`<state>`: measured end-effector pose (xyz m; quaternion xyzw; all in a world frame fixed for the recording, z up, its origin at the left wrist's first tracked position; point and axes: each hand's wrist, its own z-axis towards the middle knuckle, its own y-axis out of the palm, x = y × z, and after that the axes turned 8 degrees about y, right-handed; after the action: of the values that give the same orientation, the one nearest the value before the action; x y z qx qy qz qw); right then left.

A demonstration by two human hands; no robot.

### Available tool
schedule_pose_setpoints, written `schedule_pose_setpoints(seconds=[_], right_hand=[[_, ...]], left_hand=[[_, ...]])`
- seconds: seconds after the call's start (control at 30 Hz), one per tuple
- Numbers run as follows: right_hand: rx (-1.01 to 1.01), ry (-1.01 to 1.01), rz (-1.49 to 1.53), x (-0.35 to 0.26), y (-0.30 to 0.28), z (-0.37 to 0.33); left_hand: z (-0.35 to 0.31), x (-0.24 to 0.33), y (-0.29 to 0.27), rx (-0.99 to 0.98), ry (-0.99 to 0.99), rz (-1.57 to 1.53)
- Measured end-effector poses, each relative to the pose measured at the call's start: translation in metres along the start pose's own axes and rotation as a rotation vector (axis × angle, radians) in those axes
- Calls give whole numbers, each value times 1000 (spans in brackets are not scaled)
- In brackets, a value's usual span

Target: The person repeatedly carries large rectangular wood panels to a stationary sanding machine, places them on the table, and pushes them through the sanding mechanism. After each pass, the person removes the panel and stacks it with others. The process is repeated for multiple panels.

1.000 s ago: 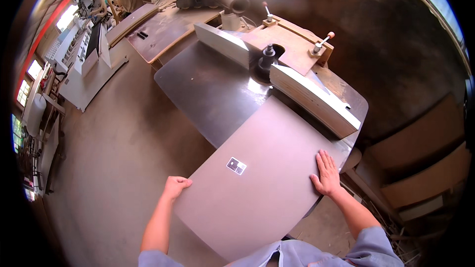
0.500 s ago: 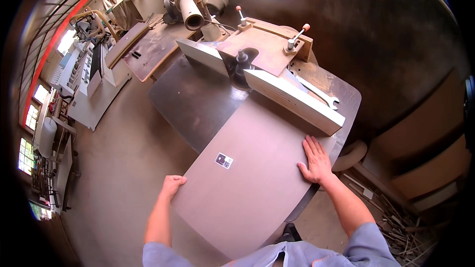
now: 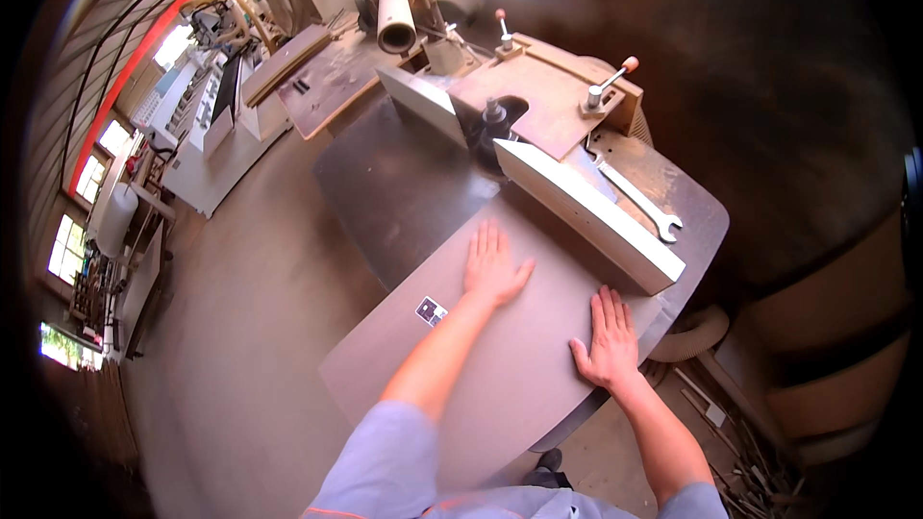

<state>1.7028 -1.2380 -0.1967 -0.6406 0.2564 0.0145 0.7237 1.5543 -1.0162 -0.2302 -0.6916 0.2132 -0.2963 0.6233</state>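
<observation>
A large grey-brown panel (image 3: pixel 538 365) lies on the dark metal table (image 3: pixel 404 187) of a spindle moulder, its far edge close along the white fence (image 3: pixel 591 216). My left hand (image 3: pixel 493 267) rests flat on the panel near the spindle end, fingers stretched forward and thumb out. Close to the panel's right edge, my right hand (image 3: pixel 608 338) also lies flat, fingers pointing at the fence. A small black-and-white label (image 3: pixel 430 310) sticks to the panel beside my left forearm. The dark spindle (image 3: pixel 494 115) stands in the gap between the two fence halves, apart from the panel.
An open-end wrench (image 3: pixel 644 200) lies behind the fence. Two clamp levers (image 3: pixel 612 80) rise from the wooden guard. A motor unit with a round tube (image 3: pixel 395 24) stands beyond. A ribbed hose (image 3: pixel 694 334) and wood scraps (image 3: pixel 760 481) are at right, a long machine (image 3: pixel 212 149) at left.
My left hand has left the panel's left edge and now lies flat on its top, farther forward. My right hand stays flat near the right edge. The view has shifted slightly.
</observation>
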Motion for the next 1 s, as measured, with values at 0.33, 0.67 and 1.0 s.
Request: schedule_pose_setpoints(seconds=[0.33, 0.67, 1.0], right_hand=[[-55, 30, 16, -2, 1, 18], [-62, 18, 40, -23, 16, 49], [-56, 23, 35, -38, 27, 69]], left_hand=[[55, -2, -8, 12, 0, -6], [79, -38, -15, -2, 5, 30], [88, -61, -20, 21, 6, -7]])
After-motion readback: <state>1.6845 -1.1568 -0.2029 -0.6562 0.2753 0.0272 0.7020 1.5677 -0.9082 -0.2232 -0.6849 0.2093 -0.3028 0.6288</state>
